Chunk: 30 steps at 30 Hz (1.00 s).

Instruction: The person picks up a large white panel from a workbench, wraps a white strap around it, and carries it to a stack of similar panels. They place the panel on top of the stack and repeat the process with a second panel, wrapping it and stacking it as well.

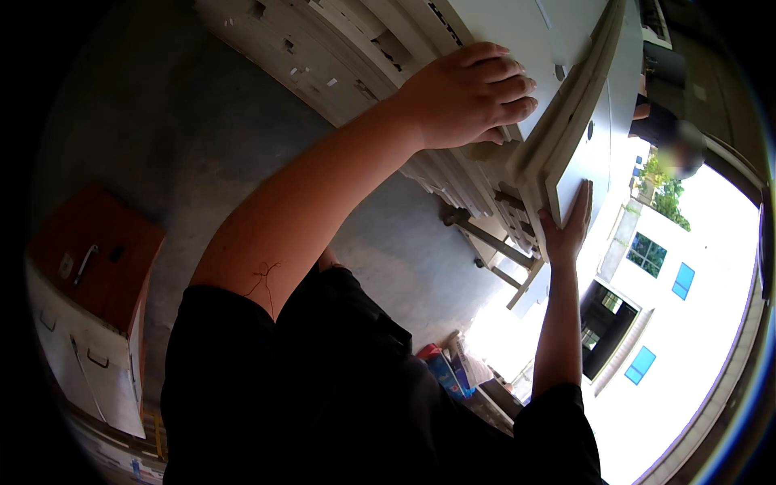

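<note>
My left hand (477, 95) reaches across the upper middle, its fingers curled over the edge of a pale panel (527, 32). Its thumb sits lower, at the panel's corner. To the right, a second pale panel (584, 158) leans out from the stacked boards, and my right hand (568, 229) is at its lower corner. The right fingers lie straight along this panel's face, with the thumb on the other side of the edge. Between the two hands run long board edges (566, 109).
Long stacked boards (323, 61) extend to the upper left, above a grey floor (234, 129). A cabinet with a red-brown top (97, 250) stands at left. Coloured packages (449, 372) lie low in the middle. Another person (667, 129) is at far right, near a bright opening.
</note>
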Available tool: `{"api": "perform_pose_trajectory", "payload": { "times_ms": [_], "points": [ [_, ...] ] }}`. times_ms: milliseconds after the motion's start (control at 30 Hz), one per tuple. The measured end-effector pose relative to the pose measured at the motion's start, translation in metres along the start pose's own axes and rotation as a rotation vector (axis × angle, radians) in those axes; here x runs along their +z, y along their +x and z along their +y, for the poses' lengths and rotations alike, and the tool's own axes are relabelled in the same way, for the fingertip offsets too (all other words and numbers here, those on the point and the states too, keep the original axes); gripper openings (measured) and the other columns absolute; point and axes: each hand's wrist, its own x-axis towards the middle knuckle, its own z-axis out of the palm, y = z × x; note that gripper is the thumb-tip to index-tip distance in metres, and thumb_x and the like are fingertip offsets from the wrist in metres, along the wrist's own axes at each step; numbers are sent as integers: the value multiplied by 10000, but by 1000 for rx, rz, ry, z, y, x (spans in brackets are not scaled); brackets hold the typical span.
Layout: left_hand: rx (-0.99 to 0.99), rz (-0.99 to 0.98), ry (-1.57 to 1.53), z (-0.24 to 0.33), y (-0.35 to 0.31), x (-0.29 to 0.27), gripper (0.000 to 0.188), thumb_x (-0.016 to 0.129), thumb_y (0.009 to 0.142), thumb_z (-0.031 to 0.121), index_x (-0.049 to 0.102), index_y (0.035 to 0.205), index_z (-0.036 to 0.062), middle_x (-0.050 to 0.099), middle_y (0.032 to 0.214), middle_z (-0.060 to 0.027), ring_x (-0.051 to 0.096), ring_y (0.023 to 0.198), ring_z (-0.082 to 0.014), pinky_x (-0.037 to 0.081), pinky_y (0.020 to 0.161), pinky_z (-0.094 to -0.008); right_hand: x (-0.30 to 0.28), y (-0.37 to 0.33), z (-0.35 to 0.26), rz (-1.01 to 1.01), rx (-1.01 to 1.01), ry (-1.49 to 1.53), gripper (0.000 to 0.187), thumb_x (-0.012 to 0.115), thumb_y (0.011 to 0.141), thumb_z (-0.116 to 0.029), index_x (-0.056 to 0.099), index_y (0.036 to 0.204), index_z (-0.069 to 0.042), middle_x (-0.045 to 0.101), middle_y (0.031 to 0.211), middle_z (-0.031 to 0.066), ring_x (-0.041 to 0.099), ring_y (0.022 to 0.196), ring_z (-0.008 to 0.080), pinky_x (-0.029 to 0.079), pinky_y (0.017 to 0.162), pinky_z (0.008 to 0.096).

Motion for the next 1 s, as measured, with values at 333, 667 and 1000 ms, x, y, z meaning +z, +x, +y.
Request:
{"api": "perform_pose_trajectory", "payload": {
  "times_ms": [333, 667, 1000],
  "points": [
    [-10, -33, -45, -2, 13, 7, 585, 790, 783, 399, 582, 1307, 242, 554, 1368, 64, 488, 1304, -158, 312, 1145, -407, -2, 2, -5, -2, 52, -37, 1080, 893, 684, -286, 299, 1565, -92, 347, 1588, 184, 336, 1457, 397, 314, 1172, 502],
    [-7, -125, -73, 9, 27, -7, 618, 798, 787, 382, 542, 1325, 222, 525, 1387, 10, 457, 1314, -235, 302, 1137, -482, -13, -15, -19, 69, 228, -45, 971, 869, 707, -371, 398, 1505, -82, 427, 1545, 155, 391, 1434, 347, 325, 1169, 472],
    [-96, -237, 198, 45, 27, -17, 661, 743, 879, 330, 442, 1446, 171, 397, 1503, -99, 318, 1427, -347, 234, 1175, -582, 36, -158, -89, -249, 246, 531, 712, 681, 905, -353, 382, 1496, -92, 480, 1469, 185, 489, 1316, 397, 386, 1106, 502]
  ]
}}
